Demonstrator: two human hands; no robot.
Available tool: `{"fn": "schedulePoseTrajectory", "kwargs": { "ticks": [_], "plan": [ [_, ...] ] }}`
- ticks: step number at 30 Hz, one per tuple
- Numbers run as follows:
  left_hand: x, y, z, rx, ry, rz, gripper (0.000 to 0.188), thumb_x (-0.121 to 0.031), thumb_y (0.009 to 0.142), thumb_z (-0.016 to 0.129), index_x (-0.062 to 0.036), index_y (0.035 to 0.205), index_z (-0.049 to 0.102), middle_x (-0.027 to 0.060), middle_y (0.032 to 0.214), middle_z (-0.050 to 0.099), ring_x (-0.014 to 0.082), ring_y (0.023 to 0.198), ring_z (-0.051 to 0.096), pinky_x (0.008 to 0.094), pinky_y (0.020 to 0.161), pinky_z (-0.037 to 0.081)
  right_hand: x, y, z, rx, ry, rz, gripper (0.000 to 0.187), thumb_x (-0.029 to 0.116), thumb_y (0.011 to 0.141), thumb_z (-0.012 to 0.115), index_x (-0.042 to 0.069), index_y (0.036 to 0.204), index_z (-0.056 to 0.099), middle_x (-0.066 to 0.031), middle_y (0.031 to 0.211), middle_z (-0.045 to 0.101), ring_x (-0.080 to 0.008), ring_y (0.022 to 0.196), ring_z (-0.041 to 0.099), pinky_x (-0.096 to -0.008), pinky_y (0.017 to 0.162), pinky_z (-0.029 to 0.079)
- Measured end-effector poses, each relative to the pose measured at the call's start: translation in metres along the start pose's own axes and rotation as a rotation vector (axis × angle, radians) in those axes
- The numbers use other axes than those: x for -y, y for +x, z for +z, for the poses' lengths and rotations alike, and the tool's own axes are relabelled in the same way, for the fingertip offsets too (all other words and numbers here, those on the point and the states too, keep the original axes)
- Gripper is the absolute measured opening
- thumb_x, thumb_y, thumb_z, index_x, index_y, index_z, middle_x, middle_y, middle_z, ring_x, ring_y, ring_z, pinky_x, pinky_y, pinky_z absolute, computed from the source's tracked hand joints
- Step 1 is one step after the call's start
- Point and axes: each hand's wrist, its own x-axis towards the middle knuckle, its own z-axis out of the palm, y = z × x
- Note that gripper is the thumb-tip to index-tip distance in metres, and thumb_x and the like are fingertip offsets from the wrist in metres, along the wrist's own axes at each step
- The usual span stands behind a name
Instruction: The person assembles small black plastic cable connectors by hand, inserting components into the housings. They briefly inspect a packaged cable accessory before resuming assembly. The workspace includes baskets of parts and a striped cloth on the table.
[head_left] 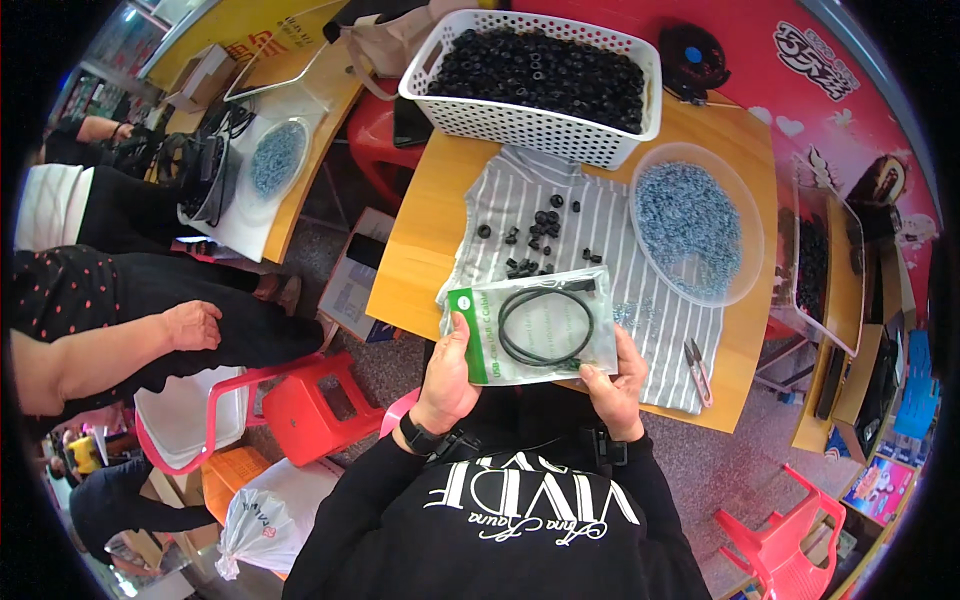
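Between my two hands I hold up a clear plastic bag of cable with a green edge; a black cable lies coiled inside it. My left hand is closed on the green side, thumb on the front. My right hand grips the lower right corner, thumb also in front. Beyond the bag, small black round parts lie scattered on a grey striped cloth. To the right of them stands a clear round tub full of small silvery-blue pieces. A pair of thread snips rests on the cloth's right end.
A white perforated basket heaped with black parts stands at the table's far side. Behind it is a black fan. Red plastic stools stand on the floor to the left, where other people sit or stand; a red chair is lower right.
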Motion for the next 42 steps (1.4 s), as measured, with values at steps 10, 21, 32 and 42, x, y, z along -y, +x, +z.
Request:
{"fn": "schedulePoseTrajectory", "kwargs": {
  "ticks": [10,21,32,42],
  "plan": [
    [-0.008,-0.01,-0.008,0.215,0.01,-0.031,0.038,-0.028,0.107,0.039,-0.0067,0.138,0.048,0.0086,0.127,0.06,0.0215,0.114,0.061,0.0393,0.096,0.051,0.028,-0.005,0.005,-0.051,-0.046,-0.22,0.035,-0.003,0.075,0.068,-0.002,0.11,0.063,-0.0116,0.104,0.065,-0.0172,0.076,0.061,-0.0307,0.066,0.051],
    [-0.034,-0.007,0.034,0.468,-0.284,-0.22,0.085,-0.07,0.094,0.034,-0.0088,0.153,0.026,0.0197,0.151,0.038,0.0361,0.138,0.04,0.0489,0.114,0.031,0.05,-0.013,0.005,0.098,-1.134,-1.082,0.032,0.002,0.061,0.071,0.001,0.093,0.071,-0.0175,0.108,0.063,-0.0249,0.08,0.064,-0.0306,0.061,0.047],
    [-0.018,0.01,0.011,0.373,-0.571,-0.18,0.089,-0.071,0.092,0.039,-0.0003,0.147,0.036,0.0201,0.15,0.041,0.0362,0.137,0.04,0.0503,0.115,0.029,0.017,-0.019,-0.003,0.049,-1.145,-0.98,0.039,-0.003,0.056,0.067,-0.003,0.096,0.069,-0.0198,0.107,0.061,-0.0277,0.078,0.063,-0.0335,0.061,0.049],
    [-0.016,0.017,0.02,0.307,-0.34,-0.112,0.058,-0.04,0.105,0.037,-0.002,0.149,0.031,0.0144,0.152,0.039,0.0283,0.14,0.038,0.0467,0.117,0.026,0.005,-0.016,-0.005,-0.013,-1.013,-0.927,0.035,-0.014,0.056,0.059,0.0,0.089,0.057,-0.022,0.11,0.062,-0.0299,0.076,0.059,-0.0351,0.058,0.046]
  ]
}}
